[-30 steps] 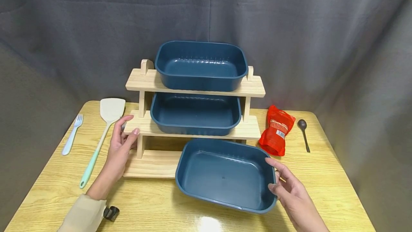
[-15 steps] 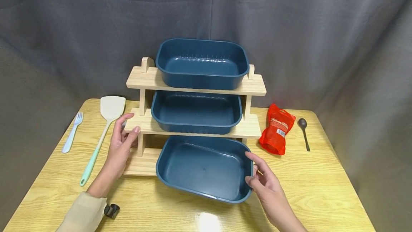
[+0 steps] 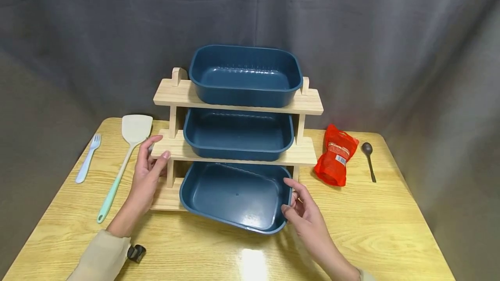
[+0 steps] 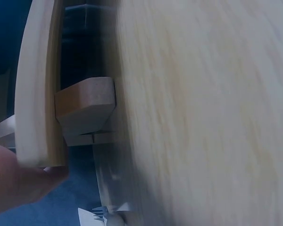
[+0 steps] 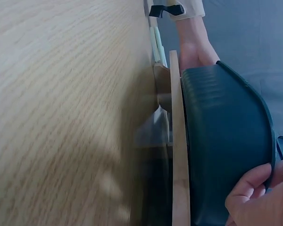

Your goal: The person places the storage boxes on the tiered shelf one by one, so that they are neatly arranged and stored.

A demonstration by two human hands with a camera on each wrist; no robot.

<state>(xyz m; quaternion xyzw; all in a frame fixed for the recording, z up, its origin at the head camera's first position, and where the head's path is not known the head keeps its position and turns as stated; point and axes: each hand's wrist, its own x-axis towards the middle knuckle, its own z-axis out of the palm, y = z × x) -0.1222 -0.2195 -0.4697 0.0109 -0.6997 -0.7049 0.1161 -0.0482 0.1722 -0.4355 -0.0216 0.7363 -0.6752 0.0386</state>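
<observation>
A three-tier wooden shelf (image 3: 177,148) carries a dark blue plastic bin on each level. On the top tier sits one bin (image 3: 246,98), and a second bin (image 3: 238,153) is on the middle tier. The lowest bin (image 3: 234,200) lies slightly askew, its near right corner jutting past the bottom board. My right hand (image 3: 306,224) pinches that bin's right rim between thumb and fingers, as the right wrist view also shows. With my left hand (image 3: 146,174) I grip the left end of the middle board, thumb on top.
To the left lie a spatula with a mint handle (image 3: 113,194) and a pale blue fork (image 3: 88,159). On the right are a red packet (image 3: 337,157) and a dark spoon (image 3: 369,159). A grey curtain (image 3: 250,8) hangs behind the table (image 3: 375,229).
My right hand has moved the lowest bin leftward and inward, further under the middle tier. The left hand has kept its grip on the shelf.
</observation>
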